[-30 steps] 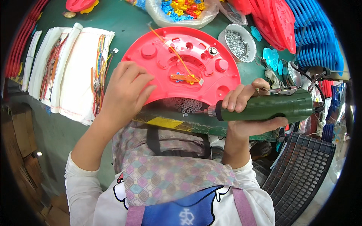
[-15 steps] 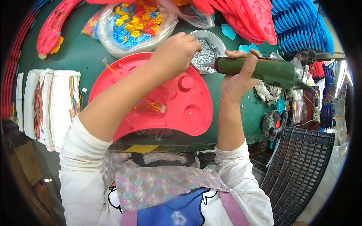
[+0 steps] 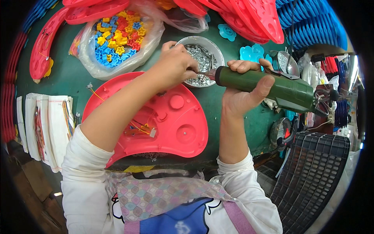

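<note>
My right hand grips a green electric screwdriver, held level with its tip pointing left. My left hand pinches something small at that tip, right above a round metal bowl of screws. What the fingers hold is too small to tell. Below the hands lies a red plastic shell, its inside face up, with thin wires and a small board inside it.
A clear bag of coloured flower-shaped plastic pieces lies at the back left. Red shells and blue parts are stacked at the back. White packets of wires lie left. A black crate stands lower right.
My left hand left the red shell and went up to the screw bowl, then to the screwdriver tip. My right hand raised the screwdriver and brought its tip toward the bowl.
</note>
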The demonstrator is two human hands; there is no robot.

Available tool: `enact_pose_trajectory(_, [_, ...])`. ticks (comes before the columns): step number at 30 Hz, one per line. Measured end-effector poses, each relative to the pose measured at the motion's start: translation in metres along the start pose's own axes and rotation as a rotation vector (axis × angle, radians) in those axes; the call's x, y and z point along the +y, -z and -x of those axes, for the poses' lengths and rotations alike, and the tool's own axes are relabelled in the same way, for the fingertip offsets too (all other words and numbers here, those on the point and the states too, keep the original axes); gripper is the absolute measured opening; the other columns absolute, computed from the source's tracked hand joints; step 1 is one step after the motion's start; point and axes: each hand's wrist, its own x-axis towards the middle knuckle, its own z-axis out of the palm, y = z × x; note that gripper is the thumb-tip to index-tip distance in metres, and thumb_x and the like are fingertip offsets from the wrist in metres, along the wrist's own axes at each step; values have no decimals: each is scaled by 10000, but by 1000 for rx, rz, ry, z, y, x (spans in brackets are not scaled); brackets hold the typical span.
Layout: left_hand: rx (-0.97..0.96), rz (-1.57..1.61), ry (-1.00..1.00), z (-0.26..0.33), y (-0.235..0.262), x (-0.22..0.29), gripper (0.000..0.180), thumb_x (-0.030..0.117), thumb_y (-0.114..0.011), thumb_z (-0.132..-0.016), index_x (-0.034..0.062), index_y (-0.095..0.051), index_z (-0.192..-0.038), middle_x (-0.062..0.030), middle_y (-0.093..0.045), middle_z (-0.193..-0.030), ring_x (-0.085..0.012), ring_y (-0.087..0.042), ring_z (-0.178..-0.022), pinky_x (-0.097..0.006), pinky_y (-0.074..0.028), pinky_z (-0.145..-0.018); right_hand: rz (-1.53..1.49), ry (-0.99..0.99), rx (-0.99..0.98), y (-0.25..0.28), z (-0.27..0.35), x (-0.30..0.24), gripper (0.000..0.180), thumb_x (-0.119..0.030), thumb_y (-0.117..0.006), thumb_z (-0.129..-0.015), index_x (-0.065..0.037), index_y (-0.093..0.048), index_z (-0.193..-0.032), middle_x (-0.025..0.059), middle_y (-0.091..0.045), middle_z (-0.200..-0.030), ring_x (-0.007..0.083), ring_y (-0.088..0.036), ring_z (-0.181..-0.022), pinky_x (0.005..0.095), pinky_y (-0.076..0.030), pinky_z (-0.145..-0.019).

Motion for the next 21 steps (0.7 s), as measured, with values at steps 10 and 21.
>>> enact_pose_trajectory(10, [234,151,-44,41,18,-1,166,127,-793,-845,134,-782,-1010,-20,-730,-1004,-213,-630,-1060,-462,-356,-1134,-169,-8,-59,-18,4,-18,667,-634,-573,-990,-45,-428,-1270,104,-605,-784,237,-634,-744,456,-565,-793])
enact_pose_trajectory(21, [261,130,-1,97,39,9,183,96,-826,-800,98,-742,-962,-26,-725,-927,-232,-635,-975,-375,-443,-962,-330,-161,-175,-47,30,-18,690,-704,-527,-977,-75,-494,-1261,86,-591,-772,239,-591,-751,446,-534,-780])
